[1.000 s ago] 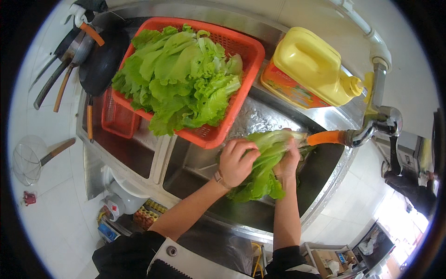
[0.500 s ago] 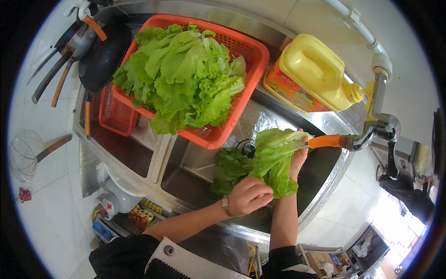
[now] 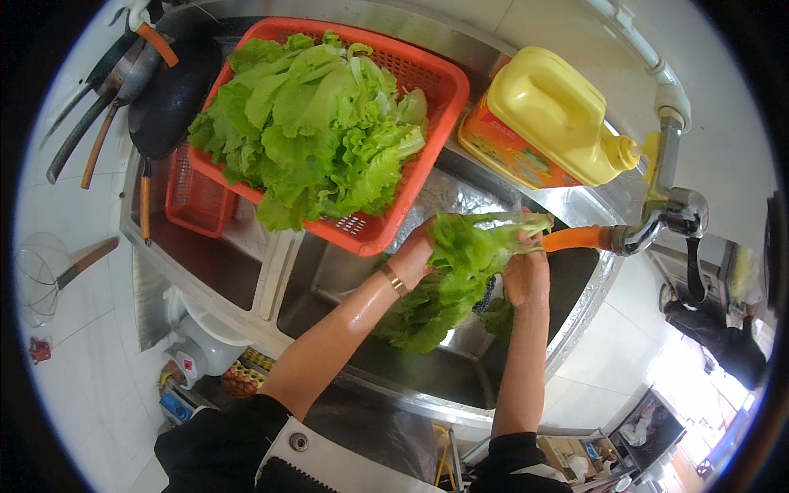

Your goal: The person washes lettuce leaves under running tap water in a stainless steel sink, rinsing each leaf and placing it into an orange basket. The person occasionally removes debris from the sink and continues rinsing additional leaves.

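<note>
A bunch of green lettuce leaves (image 3: 468, 246) is held between my hands over the right sink basin (image 3: 460, 371), slightly blurred. Around its pale stem end my right hand (image 3: 528, 275) is closed, just beside the orange hose (image 3: 578, 238) on the faucet (image 3: 670, 215). My left hand (image 3: 411, 255) grips the leafy side; its fingertips are hidden by the leaves. Below, more lettuce (image 3: 423, 316) lies in the basin. Beyond the hands, a red-orange plastic basket (image 3: 450, 99) heaped with lettuce (image 3: 316, 123) rests across the sink. Whether water runs from the hose is hard to tell.
Behind the basin a yellow jug (image 3: 549, 115) lies on the ledge. A smaller red basket (image 3: 197, 197) sits in the left basin. Pans (image 3: 168, 99) and a wire strainer (image 3: 43, 275) hang at left. A grey gas cylinder (image 3: 201, 349) stands below.
My left hand has moved up and away from me, from a loose curl in front of the lettuce to its left side. The bunch now lies more sideways, stem end at the hose.
</note>
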`<state>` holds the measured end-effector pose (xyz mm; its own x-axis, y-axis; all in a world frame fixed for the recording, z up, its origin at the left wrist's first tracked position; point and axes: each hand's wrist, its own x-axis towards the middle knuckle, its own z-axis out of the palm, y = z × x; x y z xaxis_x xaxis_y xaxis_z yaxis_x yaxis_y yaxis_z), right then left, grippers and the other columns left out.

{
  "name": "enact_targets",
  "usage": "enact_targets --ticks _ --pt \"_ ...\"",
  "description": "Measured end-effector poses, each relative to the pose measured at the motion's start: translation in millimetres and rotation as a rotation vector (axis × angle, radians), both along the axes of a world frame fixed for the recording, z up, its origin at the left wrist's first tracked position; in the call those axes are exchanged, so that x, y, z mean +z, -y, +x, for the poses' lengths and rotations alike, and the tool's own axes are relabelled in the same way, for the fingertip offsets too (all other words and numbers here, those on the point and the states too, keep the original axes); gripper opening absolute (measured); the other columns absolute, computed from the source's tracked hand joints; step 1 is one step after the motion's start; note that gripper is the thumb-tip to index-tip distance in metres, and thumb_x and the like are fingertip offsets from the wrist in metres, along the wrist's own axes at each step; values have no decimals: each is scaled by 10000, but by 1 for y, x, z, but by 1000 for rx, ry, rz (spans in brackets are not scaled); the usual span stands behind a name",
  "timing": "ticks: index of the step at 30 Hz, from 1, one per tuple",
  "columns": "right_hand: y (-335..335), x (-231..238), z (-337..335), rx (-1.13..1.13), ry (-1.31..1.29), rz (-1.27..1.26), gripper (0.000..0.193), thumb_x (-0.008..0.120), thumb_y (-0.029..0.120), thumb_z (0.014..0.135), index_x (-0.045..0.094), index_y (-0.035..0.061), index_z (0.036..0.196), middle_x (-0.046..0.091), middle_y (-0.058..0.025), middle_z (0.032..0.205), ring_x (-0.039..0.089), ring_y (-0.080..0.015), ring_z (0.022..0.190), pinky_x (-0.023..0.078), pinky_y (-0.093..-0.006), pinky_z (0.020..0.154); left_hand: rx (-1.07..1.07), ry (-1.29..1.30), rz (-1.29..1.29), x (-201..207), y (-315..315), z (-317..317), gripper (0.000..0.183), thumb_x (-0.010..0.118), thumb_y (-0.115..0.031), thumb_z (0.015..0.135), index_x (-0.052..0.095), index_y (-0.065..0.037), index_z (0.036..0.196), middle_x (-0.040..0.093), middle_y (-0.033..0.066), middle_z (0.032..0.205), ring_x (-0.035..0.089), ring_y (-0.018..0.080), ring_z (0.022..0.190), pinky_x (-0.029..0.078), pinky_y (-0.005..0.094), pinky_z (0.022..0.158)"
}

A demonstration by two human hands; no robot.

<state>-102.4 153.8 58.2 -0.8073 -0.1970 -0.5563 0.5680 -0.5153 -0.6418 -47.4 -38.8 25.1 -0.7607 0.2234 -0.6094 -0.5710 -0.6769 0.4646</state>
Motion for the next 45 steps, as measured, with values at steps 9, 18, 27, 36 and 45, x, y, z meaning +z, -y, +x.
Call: enact_targets --ticks 9,18,27,36,45 --pt "-22 -14 5 -34 -59 151 427 532 54 941 405 75 1348 571 -79 1191 595 -232 1059 522 -391 877 -133 -151 -793 26 -4 -8 599 451 -518 964 421 -76 1367 477 157 1334 455 273 1245 372 394 1032" --pt "-12 -34 36 -384 -205 86 449 514 3 934 391 82 1358 544 -74 1245 564 -225 1113 522 -404 855 82 -583 -1286 58 -44 3 428 693 -86 784 569 -71 1193 537 144 1030 533 322 942 451 396 845" --pt "-35 -83 50 -455 106 -276 349 472 45 936 472 34 1285 583 -138 1213 599 -277 1090 554 -415 868 106 -1014 -1328 46 -59 24 333 662 37 673 703 -82 981 591 46 926 573 229 771 485 335 681" --pt "-17 -85 54 -472 13 -322 339 491 32 926 471 20 1264 580 -142 1200 603 -284 1069 548 -436 873 69 -957 -1422 59 -45 17 410 642 6 646 660 -105 1040 569 66 1099 527 307 991 438 438 863" --pt "-7 -56 46 -433 -33 -204 386 495 45 943 417 50 1321 549 -139 1245 579 -281 1114 539 -436 904 -212 -1003 -1552 53 -36 17 243 661 -67 640 627 -84 880 533 56 1179 467 321 1112 374 501 975"
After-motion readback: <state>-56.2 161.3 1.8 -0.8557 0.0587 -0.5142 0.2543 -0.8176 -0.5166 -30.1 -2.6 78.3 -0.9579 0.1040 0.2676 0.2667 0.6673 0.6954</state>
